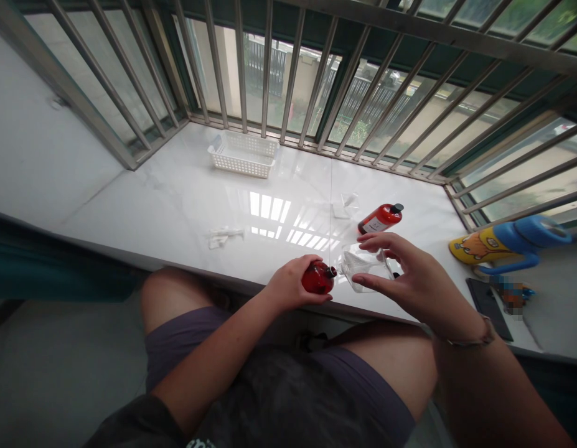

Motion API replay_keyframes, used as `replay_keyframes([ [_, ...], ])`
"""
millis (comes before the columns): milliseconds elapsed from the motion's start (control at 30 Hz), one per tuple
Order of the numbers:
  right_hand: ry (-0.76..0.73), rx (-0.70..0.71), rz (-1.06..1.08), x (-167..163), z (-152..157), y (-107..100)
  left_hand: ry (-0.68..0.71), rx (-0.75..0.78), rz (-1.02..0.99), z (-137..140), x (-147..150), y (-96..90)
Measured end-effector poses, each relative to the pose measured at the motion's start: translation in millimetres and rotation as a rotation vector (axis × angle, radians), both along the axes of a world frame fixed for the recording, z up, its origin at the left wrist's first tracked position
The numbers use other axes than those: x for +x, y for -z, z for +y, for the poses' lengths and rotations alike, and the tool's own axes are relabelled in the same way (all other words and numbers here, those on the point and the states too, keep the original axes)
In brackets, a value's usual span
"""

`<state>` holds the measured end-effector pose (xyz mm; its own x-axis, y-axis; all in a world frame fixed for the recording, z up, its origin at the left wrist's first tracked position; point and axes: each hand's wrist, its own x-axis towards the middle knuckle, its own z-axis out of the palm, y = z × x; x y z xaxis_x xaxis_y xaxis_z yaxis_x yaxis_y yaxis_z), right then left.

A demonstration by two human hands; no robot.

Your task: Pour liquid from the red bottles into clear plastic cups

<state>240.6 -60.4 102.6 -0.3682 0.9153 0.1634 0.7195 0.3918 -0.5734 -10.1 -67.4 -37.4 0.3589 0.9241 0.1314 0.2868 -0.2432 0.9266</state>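
My left hand (292, 283) is wrapped round a red bottle (317, 278), which it holds tilted with the dark neck to the right. Just beside that neck, a clear, see-through container (363, 267) sits between the thumb and fingers of my right hand (403, 267). The clear container is tilted too, and its narrow end faces the red bottle's neck. I cannot tell whether the two touch. Behind my right hand a second red bottle (379, 219) with a black cap and a pale label lies on the white counter (176, 186).
A white plastic basket (244, 163) stands by the barred window at the back. Crumpled white tissue (223, 237) and a small clear item (347, 205) lie on the counter. To the right are a blue and yellow water bottle (503, 241) and a flat black object (488, 308).
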Motion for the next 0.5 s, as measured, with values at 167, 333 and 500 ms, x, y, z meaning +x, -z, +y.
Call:
replay_keyframes([
  [167,-0.009,-0.002,-0.008,-1.4,0.7,-2.1,0.003,-0.001,0.001,0.1,0.0,0.1],
  [333,-0.022,0.002,-0.02,-3.1,1.0,-5.0,0.004,0.001,0.004,-0.1,-0.2,0.2],
  [500,-0.039,0.016,-0.038,-3.4,2.5,-7.2,0.006,0.0,0.002,-0.3,-0.5,0.2],
])
